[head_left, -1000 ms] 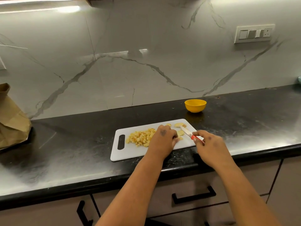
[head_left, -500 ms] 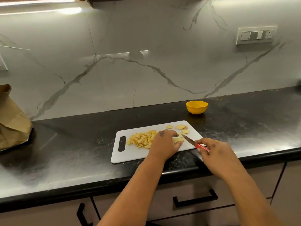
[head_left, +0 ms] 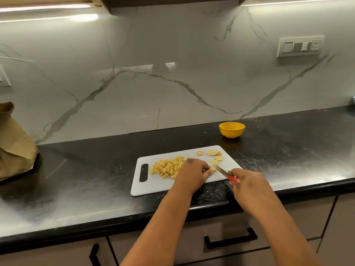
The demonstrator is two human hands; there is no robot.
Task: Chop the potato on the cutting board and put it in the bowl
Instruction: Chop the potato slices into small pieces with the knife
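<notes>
Bowl (head_left: 231,129) beyond board (head_left: 146,187), unobstructed

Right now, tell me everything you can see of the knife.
The knife is a small paring knife with a dark, narrow, pointed blade and a red handle that looks like plastic. The right hand grips the handle, hiding most of it. The blade slants up and to the left over the near right part of the white cutting board, with its tip beside the potato piece that the left hand holds down. Whether the edge touches the board cannot be told.
</notes>
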